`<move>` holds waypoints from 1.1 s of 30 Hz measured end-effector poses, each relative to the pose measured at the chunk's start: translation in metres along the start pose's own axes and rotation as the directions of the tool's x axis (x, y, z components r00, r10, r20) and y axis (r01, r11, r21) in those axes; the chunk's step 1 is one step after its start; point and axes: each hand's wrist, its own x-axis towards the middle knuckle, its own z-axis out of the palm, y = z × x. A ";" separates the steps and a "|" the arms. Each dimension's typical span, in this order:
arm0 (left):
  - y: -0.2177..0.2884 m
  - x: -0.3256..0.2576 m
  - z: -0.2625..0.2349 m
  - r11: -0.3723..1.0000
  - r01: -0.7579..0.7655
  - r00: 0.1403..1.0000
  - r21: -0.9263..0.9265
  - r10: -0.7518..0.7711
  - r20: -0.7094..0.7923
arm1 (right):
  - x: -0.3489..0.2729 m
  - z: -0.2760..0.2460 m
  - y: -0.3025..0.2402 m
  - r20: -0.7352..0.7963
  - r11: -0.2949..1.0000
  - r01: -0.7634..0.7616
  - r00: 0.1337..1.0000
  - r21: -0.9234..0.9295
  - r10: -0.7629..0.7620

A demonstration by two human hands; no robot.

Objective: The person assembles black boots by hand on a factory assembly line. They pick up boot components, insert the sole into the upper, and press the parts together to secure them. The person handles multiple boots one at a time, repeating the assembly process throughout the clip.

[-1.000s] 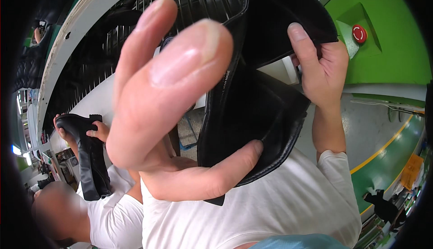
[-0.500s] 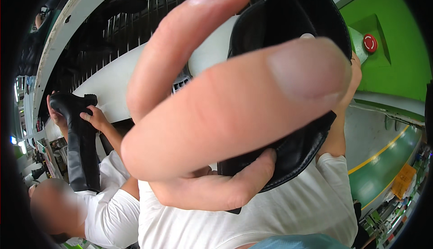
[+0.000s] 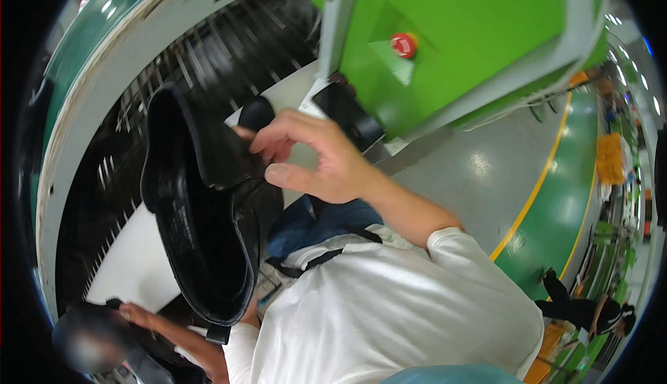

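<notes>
A black boot (image 3: 243, 158) hangs in front of me at left of centre, its wide opening turned toward me and its dark lining showing. My right hand (image 3: 323, 154) is at the boot's right side, with fingers curled and thumb bent in toward them, closed at the leather's edge. Exactly what part they grip is hard to see. My left forearm (image 3: 249, 314) rises behind the boot's lower end; the hand itself is hidden by the boot. Just past my right fingers a rounded black piece (image 3: 257, 113) shows against the white surface; whether it belongs to the boot, I cannot tell.
A white curved worktop (image 3: 135, 266) borders a machine with metal rods (image 3: 208, 57). Its green housing (image 3: 458, 29) carries a red button (image 3: 403, 45). A black flat device (image 3: 351, 116) lies beside it. At lower left, a co-worker's hand (image 3: 139, 314) is close by.
The boot has swung left and away from my eyes. My left hand, large in front before, is now behind the boot; my right hand has come into view. The view has turned right.
</notes>
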 end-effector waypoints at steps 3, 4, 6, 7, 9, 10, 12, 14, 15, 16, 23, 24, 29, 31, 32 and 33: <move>-0.005 0.002 0.016 0.997 0.001 1.000 -0.075 -0.002 -0.016 | -0.038 0.010 0.029 -0.128 0.938 -0.272 0.944 0.214 0.303; 0.000 0.003 0.018 0.998 0.002 1.000 -0.070 -0.003 -0.018 | -0.047 0.020 0.044 -0.172 0.886 -0.301 0.910 0.352 0.377; -0.005 0.001 0.031 0.994 0.000 1.000 -0.112 -0.002 -0.019 | -0.068 0.022 0.077 -0.168 0.791 -0.355 0.855 0.498 0.490; -0.003 0.000 0.032 0.994 0.002 0.999 -0.111 -0.007 -0.042 | -0.069 0.031 0.089 -0.148 0.705 -0.377 0.814 0.600 0.562; 0.001 0.002 0.040 0.993 0.003 0.998 -0.117 -0.010 -0.060 | -0.062 0.039 0.091 -0.207 0.767 -0.417 0.798 0.488 0.566; 0.000 0.002 0.043 0.992 -0.001 0.997 -0.125 -0.009 -0.083 | -0.062 0.041 0.082 -0.223 0.786 -0.379 0.817 0.489 0.532; 0.001 -0.002 0.046 0.992 -0.009 0.993 -0.122 -0.005 -0.114 | -0.056 0.043 0.045 -0.243 0.800 -0.229 0.875 0.555 0.419; 0.005 -0.006 0.049 0.992 -0.061 0.993 -0.114 0.048 -0.108 | -0.034 0.031 0.034 -0.019 0.617 -0.391 0.835 0.683 0.550; 0.009 -0.009 0.050 0.988 -0.117 0.989 -0.096 0.107 -0.101 | -0.021 0.024 0.041 0.131 0.475 -0.525 0.756 0.706 0.641; 0.009 -0.010 0.050 0.945 -0.322 0.947 -0.048 0.323 0.001 | -0.010 0.019 0.046 0.249 0.330 -0.627 0.655 0.706 0.713; 0.004 -0.007 0.037 0.878 -0.451 0.892 -0.160 0.449 -0.052 | -0.027 0.033 0.102 0.109 0.463 -0.413 0.826 0.784 0.552; -0.002 -0.008 0.025 0.930 -0.356 0.929 -0.085 0.343 -0.141 | -0.026 0.038 0.098 0.144 0.421 -0.415 0.828 0.807 0.542; -0.029 0.038 0.000 0.984 -0.050 0.957 0.170 0.095 -0.272 | -0.026 0.022 0.070 0.114 0.708 -0.410 0.897 0.575 0.426; -0.031 0.048 -0.005 0.982 -0.049 0.984 0.184 0.080 -0.162 | -0.028 0.025 0.062 0.081 0.753 -0.378 0.913 0.539 0.400; -0.026 0.048 -0.008 1.000 0.015 0.995 0.022 -0.013 -0.095 | -0.030 0.026 0.064 0.119 0.751 -0.394 0.911 0.529 0.394; -0.023 0.047 -0.009 0.987 0.088 0.996 -0.136 -0.092 -0.020 | -0.032 0.025 0.066 0.160 0.750 -0.410 0.909 0.519 0.386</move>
